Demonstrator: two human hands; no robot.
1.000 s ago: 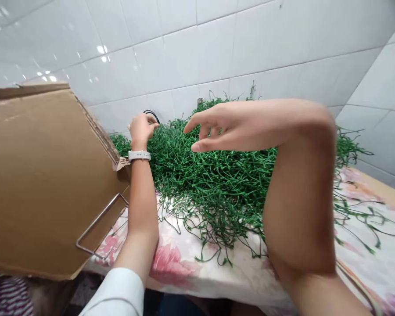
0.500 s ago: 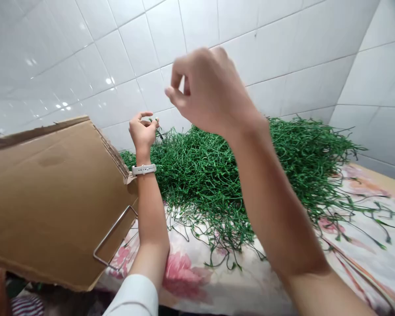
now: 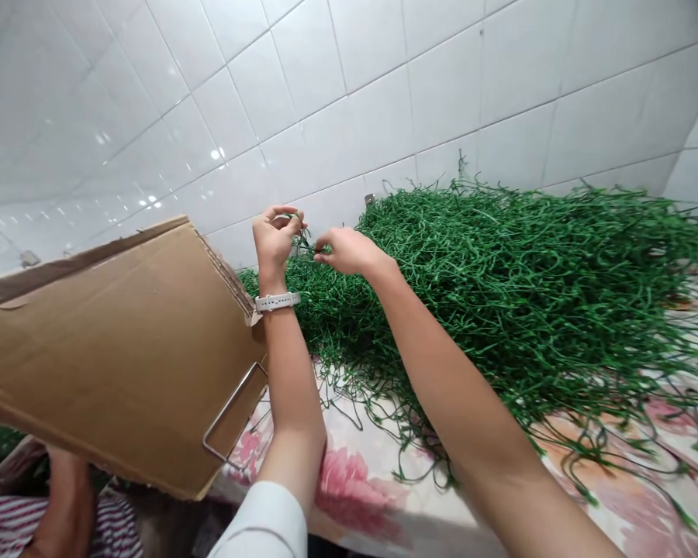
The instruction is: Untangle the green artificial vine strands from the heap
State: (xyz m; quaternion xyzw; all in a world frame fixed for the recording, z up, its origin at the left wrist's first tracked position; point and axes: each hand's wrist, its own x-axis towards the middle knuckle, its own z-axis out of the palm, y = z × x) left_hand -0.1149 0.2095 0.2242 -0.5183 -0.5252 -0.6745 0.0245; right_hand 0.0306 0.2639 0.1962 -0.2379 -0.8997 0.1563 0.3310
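Observation:
My left hand (image 3: 274,236), with a pale watch strap at the wrist, is closed on a thin green stem raised above the left end of a large pile of green stems (image 3: 500,287). Just to its right, my right hand (image 3: 349,249) pinches a thin dark strand beside the held stem. The pile lies on a flowered cloth (image 3: 354,480), and loose stems trail over its front part.
A brown cardboard sheet (image 3: 110,356) stands at the left with a bent metal wire frame (image 3: 233,411) at its edge. Another person's arm (image 3: 63,496) shows at lower left. A white tiled wall (image 3: 442,85) rises behind.
My right hand has come down from high in front of the wall to beside my left hand, and its fingers have closed. The view has shifted, showing more of the other person.

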